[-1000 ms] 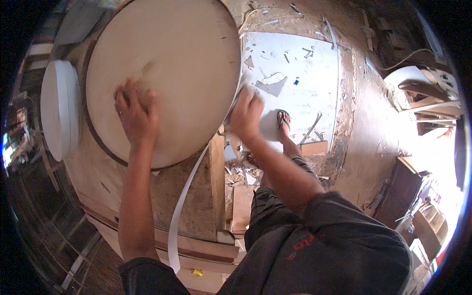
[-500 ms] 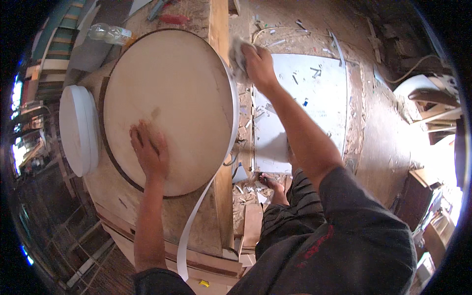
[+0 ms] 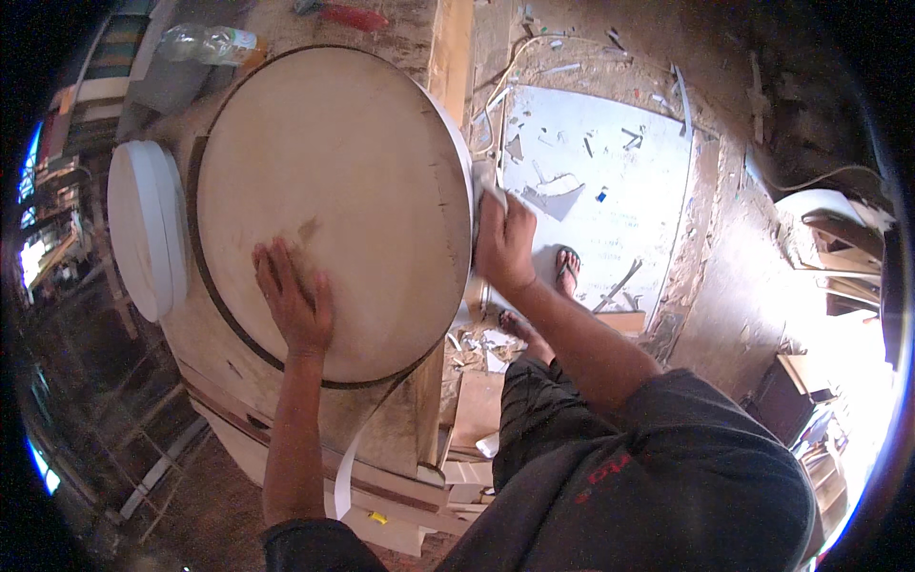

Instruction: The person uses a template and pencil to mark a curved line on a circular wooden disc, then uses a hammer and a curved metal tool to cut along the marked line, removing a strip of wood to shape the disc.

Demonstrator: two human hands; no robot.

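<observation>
A large round wooden board (image 3: 353,172) lies on the workbench, with a white strip of edge banding (image 3: 452,124) along its right rim. The strip's loose tail (image 3: 347,467) hangs over the near side of the bench. My left hand (image 3: 295,296) rests flat on the board's top, left of its middle, fingers spread. At the right rim, my right hand (image 3: 505,234) is closed around a greyish-white, cloth-like pad (image 3: 486,178) and holds it against the banded edge. The fingers partly hide the pad, so its exact kind is unclear.
Smaller white-edged round boards (image 3: 143,229) stand stacked at the left. A plastic bottle (image 3: 210,45) and a red-handled tool (image 3: 353,16) lie at the back. Right of the bench, a white sheet (image 3: 610,153) covered with scraps lies on the floor beside my feet, and a cord (image 3: 515,67) curls near it.
My right hand has come down along the board's right rim toward me, with the pad still in it. My left hand remains on the board. The view has shifted slightly.
</observation>
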